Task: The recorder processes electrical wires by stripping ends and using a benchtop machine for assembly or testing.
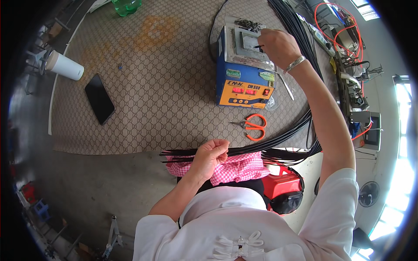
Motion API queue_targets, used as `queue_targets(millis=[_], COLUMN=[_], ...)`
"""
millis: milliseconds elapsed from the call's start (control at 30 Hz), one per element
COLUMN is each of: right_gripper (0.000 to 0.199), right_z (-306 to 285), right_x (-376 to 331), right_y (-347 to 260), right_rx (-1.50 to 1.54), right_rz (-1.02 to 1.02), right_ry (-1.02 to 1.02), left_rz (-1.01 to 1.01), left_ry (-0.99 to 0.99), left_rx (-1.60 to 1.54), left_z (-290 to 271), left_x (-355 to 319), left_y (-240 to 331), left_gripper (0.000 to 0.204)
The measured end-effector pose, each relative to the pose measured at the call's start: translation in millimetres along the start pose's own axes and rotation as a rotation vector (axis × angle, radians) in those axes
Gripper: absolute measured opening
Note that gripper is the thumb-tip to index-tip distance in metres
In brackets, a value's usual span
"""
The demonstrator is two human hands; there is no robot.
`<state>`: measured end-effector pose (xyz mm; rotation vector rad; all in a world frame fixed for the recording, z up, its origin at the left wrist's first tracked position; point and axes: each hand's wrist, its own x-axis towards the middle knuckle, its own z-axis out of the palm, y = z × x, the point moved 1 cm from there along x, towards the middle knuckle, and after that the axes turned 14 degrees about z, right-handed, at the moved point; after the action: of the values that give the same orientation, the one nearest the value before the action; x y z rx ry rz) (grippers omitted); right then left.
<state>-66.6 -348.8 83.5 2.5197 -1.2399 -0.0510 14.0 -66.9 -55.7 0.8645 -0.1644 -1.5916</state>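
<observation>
Item: bench station, wire-end dipping at a solder pot.

Right hand [278,45]: raised over the blue and orange solder pot [244,71], fingers pinched on the end of one thin black wire [258,46], its tip pointed down at the grey tray on the pot's top. A metal bracelet [295,63] sits on the wrist.

Left hand [210,155]: curled closed around a bundle of black wires [261,145], held just above a pink checked cloth [235,169] on the lap. The bundle runs right, bends up and passes behind the right forearm toward the far edge of the bench.

Handling note, as judgement: the tip likely goes in best held steep and steady, fingers kept well back from the hot tray, only the end touching. The left hand's firm hold keeps the other strands from dragging across the pot; slack in the single wire would help the right hand aim.

Also present on the patterned mat [143,87]: orange-handled scissors [253,125] just in front of the pot, a dark phone [99,104] lying flat to the left, a white cylindrical cup [64,65] on its side beyond it, a green bottle [126,6] at the far edge. Dross or scrap lies heaped at the pot's rear rim.
</observation>
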Motion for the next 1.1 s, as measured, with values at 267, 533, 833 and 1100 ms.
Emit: queue_targets(millis=[267, 533, 833, 1100], right_gripper=[0.009, 0.019, 0.017, 0.017], right_z=[4.7, -1.3, 1.3, 2.7], right_x=[-0.9, 2.3, 3.1, 3.7], right_y=[11.3, 15.0, 5.8, 4.8], right_rx=[0.12, 0.123, -0.011, 0.04], right_rz=[-0.027, 0.156, 0.118, 0.177], right_ry=[0.117, -0.057, -0.124, -0.155], left_rz=[0.001, -0.01, -0.018, -0.012], left_ry=[0.019, 0.019, 0.007, 0.006], left_rx=[0.004, -0.001, -0.021, 0.003], left_z=[-1.0, -0.7, -2.8, -2.6], left_x=[0.3, 0.3, 2.0, 2.8], left_y=[-0.4, 0.0, -0.3, 0.0], left_gripper=[0.008, 0.011, 0.011, 0.011])
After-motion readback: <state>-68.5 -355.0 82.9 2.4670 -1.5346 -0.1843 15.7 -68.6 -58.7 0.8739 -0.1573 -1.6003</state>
